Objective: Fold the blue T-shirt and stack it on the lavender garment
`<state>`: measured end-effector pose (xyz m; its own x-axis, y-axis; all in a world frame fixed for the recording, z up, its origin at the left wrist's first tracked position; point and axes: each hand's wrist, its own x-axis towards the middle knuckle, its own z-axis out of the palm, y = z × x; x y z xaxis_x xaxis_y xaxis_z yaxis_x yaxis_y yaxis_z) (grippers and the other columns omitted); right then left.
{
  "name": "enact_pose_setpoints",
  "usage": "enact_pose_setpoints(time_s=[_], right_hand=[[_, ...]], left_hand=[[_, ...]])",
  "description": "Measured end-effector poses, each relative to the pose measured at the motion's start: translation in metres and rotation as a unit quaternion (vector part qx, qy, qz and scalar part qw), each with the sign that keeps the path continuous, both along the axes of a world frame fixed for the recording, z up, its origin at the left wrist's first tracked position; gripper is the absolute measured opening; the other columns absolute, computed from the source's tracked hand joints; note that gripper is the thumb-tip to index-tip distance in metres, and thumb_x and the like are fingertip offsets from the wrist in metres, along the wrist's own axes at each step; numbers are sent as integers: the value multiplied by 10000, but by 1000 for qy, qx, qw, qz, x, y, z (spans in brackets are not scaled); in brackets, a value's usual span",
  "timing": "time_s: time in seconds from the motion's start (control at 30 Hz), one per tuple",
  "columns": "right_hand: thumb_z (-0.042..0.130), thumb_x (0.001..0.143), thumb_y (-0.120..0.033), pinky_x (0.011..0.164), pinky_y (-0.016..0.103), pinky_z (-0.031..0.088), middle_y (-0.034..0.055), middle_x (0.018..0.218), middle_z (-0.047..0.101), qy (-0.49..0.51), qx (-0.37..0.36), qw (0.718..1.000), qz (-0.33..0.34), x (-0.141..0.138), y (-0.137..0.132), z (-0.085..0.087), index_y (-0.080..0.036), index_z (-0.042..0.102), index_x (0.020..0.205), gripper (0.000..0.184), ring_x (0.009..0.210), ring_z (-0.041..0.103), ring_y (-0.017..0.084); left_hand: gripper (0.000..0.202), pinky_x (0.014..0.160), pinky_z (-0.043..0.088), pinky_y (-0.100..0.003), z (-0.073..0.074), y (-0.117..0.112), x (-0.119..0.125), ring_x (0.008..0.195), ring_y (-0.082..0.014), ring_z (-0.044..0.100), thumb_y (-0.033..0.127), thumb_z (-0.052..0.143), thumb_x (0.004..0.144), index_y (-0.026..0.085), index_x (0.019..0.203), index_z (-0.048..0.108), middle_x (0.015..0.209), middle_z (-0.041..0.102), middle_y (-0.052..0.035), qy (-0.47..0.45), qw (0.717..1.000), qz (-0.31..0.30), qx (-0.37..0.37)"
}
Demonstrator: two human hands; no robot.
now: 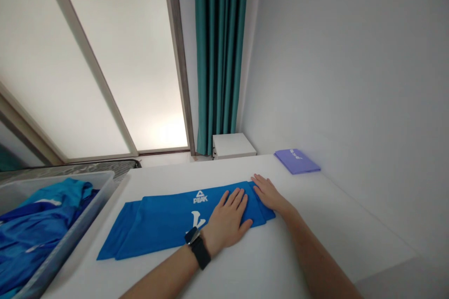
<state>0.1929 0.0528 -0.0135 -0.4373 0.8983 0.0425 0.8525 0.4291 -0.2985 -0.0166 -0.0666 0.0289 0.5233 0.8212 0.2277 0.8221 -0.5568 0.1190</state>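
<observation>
A blue shirt (157, 219) with white PEAK lettering lies folded into a long strip on the white table. My left hand (228, 219), with a black watch (199, 247) on its wrist, rests flat on the shirt right of the lettering and covers part of a white mark. At the strip's right end my right hand (268, 194) lies with its fingers stretched over the shirt's edge. Both hands are open, pressing on the cloth without gripping it.
On the left stands a plastic bin (105, 184) with rumpled blue garments (38, 224) in it. A folded purple garment (298, 161) lies at the table's back right, against the wall. Behind the table are a small white cabinet (233, 145) and a green curtain (220, 56).
</observation>
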Motion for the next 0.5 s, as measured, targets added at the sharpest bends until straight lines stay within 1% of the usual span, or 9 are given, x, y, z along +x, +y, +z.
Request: enact_pose_setpoints(time_s=[0.07, 0.17, 0.27, 0.37, 0.43, 0.5], right_hand=[[277, 993, -350, 1169, 501, 175, 122, 1560, 321, 4, -13, 1000, 0, 0, -1, 2, -177, 409, 1465, 520, 1452, 253, 224], [282, 994, -398, 1177, 498, 152, 125, 1570, 295, 15, -49, 999, -3, 0, -2, 8, -165, 402, 1470, 543, 1462, 222, 230], [332, 973, -496, 1184, 496, 131, 138, 1577, 267, 30, -80, 996, 10, 3, -5, 15, -153, 378, 1485, 618, 1469, 192, 247], [434, 913, -586, 1188, 499, 101, 161, 1592, 207, 33, -106, 993, 33, 8, -7, 21, -128, 311, 1514, 765, 1479, 140, 275], [507, 867, -602, 1189, 504, 73, 179, 1599, 159, 28, -128, 990, 44, 12, -7, 23, -107, 273, 1525, 856, 1483, 97, 292], [547, 838, -596, 1188, 509, 53, 185, 1603, 130, 28, -142, 988, 55, 16, -6, 24, -105, 256, 1530, 896, 1485, 69, 301]], left_hand=[[671, 1182, 217, -485, -5, 11, 17, 1454, -277, 265, 572, 292, 971, 156, 1493, 358, 1548, 359, -114, -5, 1000, 8, -8], [712, 1180, 201, -516, -12, 21, 28, 1452, -307, 261, 595, 305, 953, 122, 1481, 380, 1540, 364, -143, -7, 999, 32, -22], [733, 1182, 189, -530, -15, 23, 30, 1456, -318, 242, 609, 321, 941, 115, 1479, 385, 1549, 347, -145, -9, 999, 42, -30], [741, 1183, 190, -526, -14, 22, 29, 1457, -316, 237, 616, 316, 939, 114, 1480, 385, 1553, 343, -136, -9, 998, 43, -33], [746, 1184, 191, -521, -13, 21, 29, 1459, -308, 232, 619, 302, 943, 112, 1486, 370, 1553, 346, -130, -7, 998, 45, -31], [750, 1186, 188, -513, -13, 20, 29, 1461, -299, 227, 625, 283, 947, 113, 1489, 363, 1555, 344, -123, -6, 998, 47, -28]])
